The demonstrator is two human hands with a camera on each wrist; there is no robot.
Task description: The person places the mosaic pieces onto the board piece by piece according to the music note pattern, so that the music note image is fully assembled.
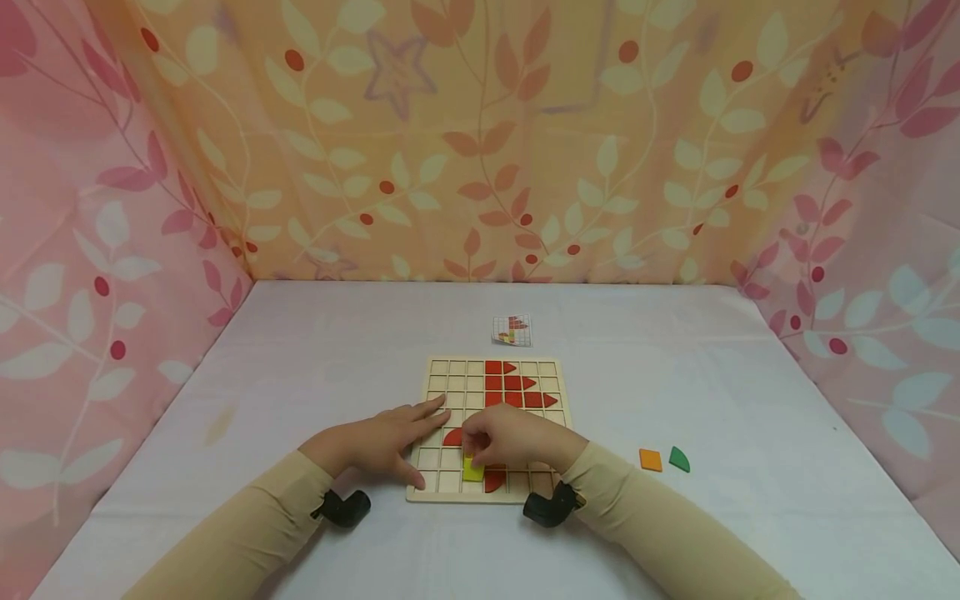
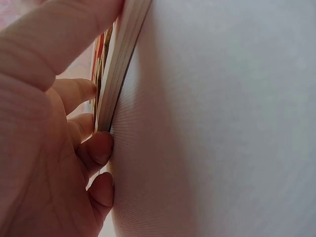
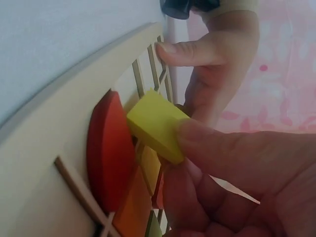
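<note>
A wooden grid board (image 1: 456, 381) lies on the table under both hands. My right hand (image 1: 517, 437) pinches a yellow square tile (image 3: 158, 121) between thumb and fingers, tilted over a cell near the board's front edge. Beside that cell sits a red rounded tile (image 3: 109, 153); an orange tile (image 3: 132, 202) lies behind it in the right wrist view. My left hand (image 1: 382, 440) rests at the board's left edge, fingers spread, thumb near the front corner. Red tiles (image 1: 493, 383) fill cells in the back rows, some ending in points. Another red tile (image 1: 452, 437) shows between the hands.
Right of the board lie a loose orange square tile (image 1: 650, 460) and a green quarter-round tile (image 1: 679, 459). A small printed pattern card (image 1: 512, 330) lies behind the board. Patterned curtains (image 1: 480, 142) enclose the white table at back and sides.
</note>
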